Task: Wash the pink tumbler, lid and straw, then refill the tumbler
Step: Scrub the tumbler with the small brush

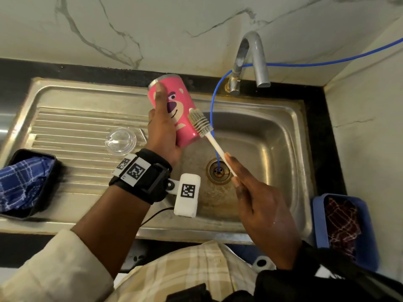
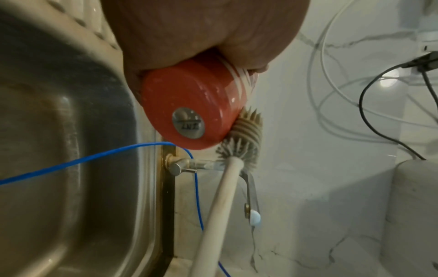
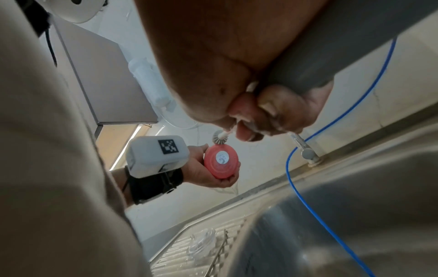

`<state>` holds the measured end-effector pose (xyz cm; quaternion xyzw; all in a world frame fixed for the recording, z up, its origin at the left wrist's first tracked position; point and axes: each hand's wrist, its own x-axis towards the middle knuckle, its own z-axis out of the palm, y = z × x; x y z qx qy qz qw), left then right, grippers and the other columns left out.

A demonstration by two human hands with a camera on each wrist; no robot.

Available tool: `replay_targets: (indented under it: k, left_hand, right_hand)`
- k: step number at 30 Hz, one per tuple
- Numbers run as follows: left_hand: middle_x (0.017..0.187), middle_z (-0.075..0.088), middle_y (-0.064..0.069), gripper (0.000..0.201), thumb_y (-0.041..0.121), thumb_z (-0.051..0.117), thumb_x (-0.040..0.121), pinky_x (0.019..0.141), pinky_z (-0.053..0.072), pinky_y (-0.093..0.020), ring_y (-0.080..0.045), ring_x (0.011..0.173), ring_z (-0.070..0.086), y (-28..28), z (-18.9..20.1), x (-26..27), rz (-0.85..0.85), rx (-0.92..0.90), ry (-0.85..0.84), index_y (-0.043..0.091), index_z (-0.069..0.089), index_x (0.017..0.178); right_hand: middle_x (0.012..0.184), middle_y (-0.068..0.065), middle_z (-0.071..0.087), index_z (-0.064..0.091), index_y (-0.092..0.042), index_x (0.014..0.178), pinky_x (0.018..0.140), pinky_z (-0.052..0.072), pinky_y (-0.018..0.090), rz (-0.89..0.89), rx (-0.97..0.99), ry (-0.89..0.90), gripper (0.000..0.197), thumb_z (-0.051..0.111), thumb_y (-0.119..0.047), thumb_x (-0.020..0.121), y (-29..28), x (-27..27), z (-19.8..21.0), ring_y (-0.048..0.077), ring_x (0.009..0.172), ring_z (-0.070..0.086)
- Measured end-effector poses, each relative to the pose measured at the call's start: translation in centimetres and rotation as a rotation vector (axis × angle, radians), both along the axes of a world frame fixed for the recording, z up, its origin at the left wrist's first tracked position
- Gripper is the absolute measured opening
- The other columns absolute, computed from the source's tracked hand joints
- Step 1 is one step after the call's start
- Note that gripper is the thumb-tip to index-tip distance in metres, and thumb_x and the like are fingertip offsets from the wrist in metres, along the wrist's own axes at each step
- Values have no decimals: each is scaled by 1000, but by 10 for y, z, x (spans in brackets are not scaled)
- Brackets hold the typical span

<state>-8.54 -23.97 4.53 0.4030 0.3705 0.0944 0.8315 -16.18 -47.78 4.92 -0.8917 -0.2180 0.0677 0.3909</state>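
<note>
Tumbler scrub under way — outside wall, near the base.
Your left hand [image 1: 162, 136] wraps the pink tumbler [image 1: 174, 110] over the sink [image 1: 290, 118]; your right hand [image 1: 259, 205] pinches the brush [image 1: 199, 122] against it. Lid [image 1: 120, 141] waits on the drainboard — straw, rinse, refill apparently remain.

- right hand [image 3: 260, 112] fills the top of the frame, fingers pinched round the thin white handle of a grey-bristled bottle brush [image 3: 220, 138]
- brush head sits right against the rim of the pink tumbler's round base [image 3: 220, 162], which has a silver disc in the middle
- left hand [image 3: 208, 172] cups that tumbler from below, black wrist strap and white tagged box behind it
- clear round plastic lid [image 3: 201, 245] lies on the ribbed draining board of the steel sink [image 3: 355, 215]
- thin blue hose [image 3: 305, 202] runs down into the basin
</note>
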Motion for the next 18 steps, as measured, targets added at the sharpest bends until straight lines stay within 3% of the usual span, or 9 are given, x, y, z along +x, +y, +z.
replay_targets:
  k: [3, 7, 11, 15, 18]
  left_hand:
    - [130, 73, -12, 70, 70, 51, 100, 73, 64, -48, -28, 106, 78, -1, -1, -4, -13, -17, 3, 18, 50, 147]
    - [128, 75, -13, 66, 68, 42, 104, 77, 64, -52, -31, 111, 76, -18, 3, -5, -136, -29, -52, 18, 53, 146]
    - [128, 74, -15, 68, 69, 39, 104, 79, 63, -51, -33, 114, 74, -14, 10, 0, -120, -16, -76, 18, 56, 145]
    - [129, 74, -12, 65, 70, 41, 103, 85, 62, -61, -32, 113, 75, -3, 10, -3, -84, -17, -45, 21, 57, 143]
    - [121, 78, -10, 60, 68, 37, 105, 79, 64, -52, -29, 108, 77, -11, 9, -9, -144, -21, -53, 23, 59, 138]
  right_hand:
    - [55, -13, 33, 39, -48, 160, 54, 31, 14, -7, -2, 13, 51, 44, -37, 111, -2, -2, -1, 8, 47, 43]
    - [52, -12, 34, 42, -40, 161, 50, 28, 11, -46, 43, 6, 53, 50, -23, 111, 5, 13, 4, 9, 43, 42]
    - [54, -11, 33, 41, -38, 162, 51, 28, 13, -29, 52, 0, 55, 50, -20, 111, 3, 12, 7, 10, 44, 40]
    - [54, -10, 36, 45, -40, 159, 52, 28, 9, -6, 46, 22, 53, 51, -22, 110, -6, -1, 5, 8, 43, 39]
    - [54, -9, 36, 45, -37, 160, 51, 29, 12, -26, 40, 9, 54, 54, -17, 110, -3, 1, 5, 9, 43, 38]
